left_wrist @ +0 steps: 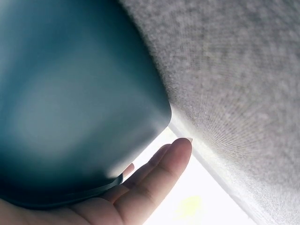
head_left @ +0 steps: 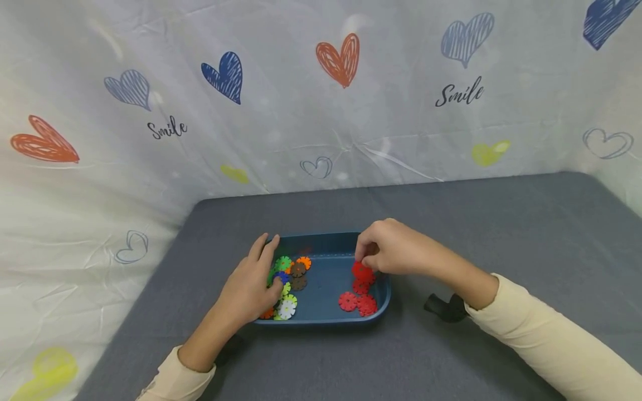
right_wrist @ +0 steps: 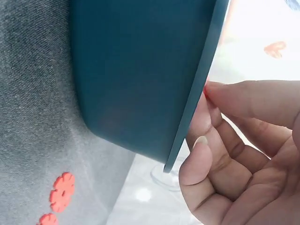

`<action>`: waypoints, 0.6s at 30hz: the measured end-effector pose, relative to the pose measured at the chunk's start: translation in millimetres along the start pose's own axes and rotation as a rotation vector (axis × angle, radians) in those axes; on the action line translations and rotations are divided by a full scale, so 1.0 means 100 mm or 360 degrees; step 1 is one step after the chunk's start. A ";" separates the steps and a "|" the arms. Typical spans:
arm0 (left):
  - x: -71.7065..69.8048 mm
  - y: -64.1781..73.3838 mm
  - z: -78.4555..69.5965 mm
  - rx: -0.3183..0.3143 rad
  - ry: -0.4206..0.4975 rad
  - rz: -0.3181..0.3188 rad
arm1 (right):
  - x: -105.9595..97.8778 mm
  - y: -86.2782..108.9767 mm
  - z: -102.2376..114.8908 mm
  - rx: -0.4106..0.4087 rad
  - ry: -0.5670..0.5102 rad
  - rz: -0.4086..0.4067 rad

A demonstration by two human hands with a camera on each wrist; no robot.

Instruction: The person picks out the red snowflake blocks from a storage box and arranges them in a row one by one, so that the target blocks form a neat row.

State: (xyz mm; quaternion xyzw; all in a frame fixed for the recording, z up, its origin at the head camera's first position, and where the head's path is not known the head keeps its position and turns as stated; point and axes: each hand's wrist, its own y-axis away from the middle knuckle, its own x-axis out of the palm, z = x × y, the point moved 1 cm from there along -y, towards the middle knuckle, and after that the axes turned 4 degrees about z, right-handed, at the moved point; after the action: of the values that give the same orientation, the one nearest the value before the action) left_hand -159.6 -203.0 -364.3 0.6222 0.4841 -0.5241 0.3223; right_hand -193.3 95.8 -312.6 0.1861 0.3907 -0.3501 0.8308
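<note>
A blue tray point(head_left: 321, 321) holds flower-shaped plastic discs. Red discs point(head_left: 366, 304) are grouped at its right end; at the left end lie mixed discs, among them brown point(head_left: 298, 283), white point(head_left: 287, 309) and green ones. My right hand point(head_left: 396, 248) pinches a red disc point(right_wrist: 206, 89) between thumb and fingertip at the right rim; most of that disc is hidden. My left hand point(head_left: 253, 284) lies over the left rim, its fingers fairly straight and the thumb inside, close to a blue disc point(head_left: 281, 276). In the left wrist view the fingers point(left_wrist: 154, 180) extend past the tray wall.
Red discs point(right_wrist: 62, 192) also lie on the grey cloth outside the tray in the right wrist view. A black object point(head_left: 446, 308) sits on the table point(head_left: 526, 239) beneath the right forearm. Behind hangs a white curtain point(head_left: 281, 111) printed with hearts.
</note>
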 end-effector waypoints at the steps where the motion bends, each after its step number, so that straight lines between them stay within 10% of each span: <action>1: 0.00 0.00 0.00 0.0001 0.0001 0.0001 | -0.01 0.01 -0.01 0.0009 -0.0024 -0.0001; 18: -0.01 0.01 -0.01 -0.0102 0.0100 0.0038 | -0.11 0.17 -0.16 0.0009 -0.0288 -0.0081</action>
State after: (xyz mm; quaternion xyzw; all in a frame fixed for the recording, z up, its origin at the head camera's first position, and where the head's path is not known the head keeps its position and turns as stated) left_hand -158.3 -202.5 -363.0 0.6333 0.5030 -0.4848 0.3329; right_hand -194.1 121.0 -313.7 0.1462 0.3177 -0.3875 0.8530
